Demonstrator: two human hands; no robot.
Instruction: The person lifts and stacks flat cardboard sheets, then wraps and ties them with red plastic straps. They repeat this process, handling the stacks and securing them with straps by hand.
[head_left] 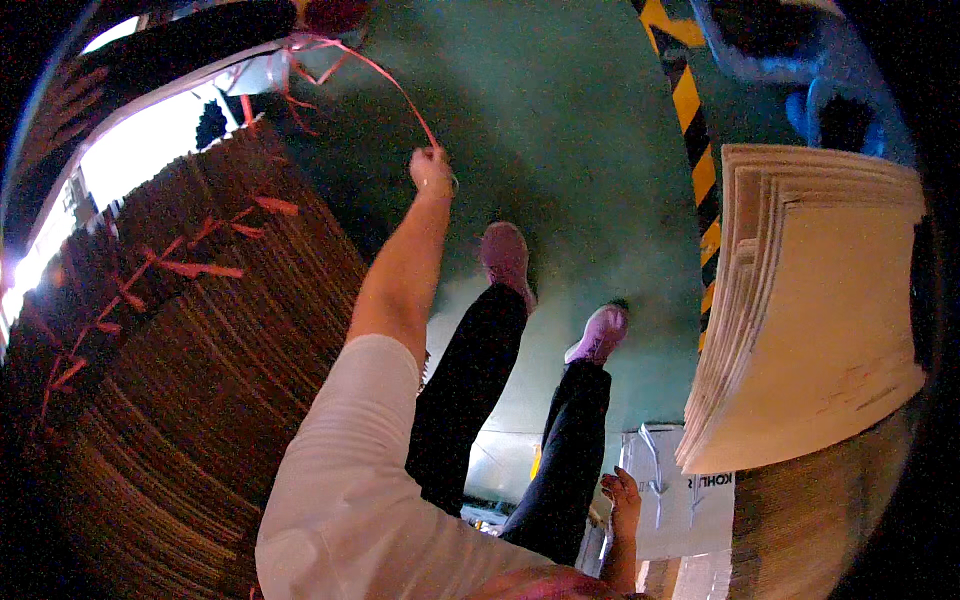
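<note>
My left hand [432,172] is stretched out ahead over the floor, closed around one end of a thin red plastic strap [385,75]. From the fist the strap curves up and to the left, to a loose tangle near the far end of a tall cardboard stack [210,350]. More red strapping [125,285] with loose tails lies across that stack. My right hand [622,490] hangs low by my right leg, holding nothing visible, its fingers loosely curled and apart. It is nearest to a printed white carton panel [670,500].
On the right, tan cardboard sheets [830,300] lie piled above another brown stack [830,520]. Yellow-and-black floor tape [690,110] runs beside them on the green floor [560,130]. A blue object [790,65] stands at the far right. My feet are between the stacks.
</note>
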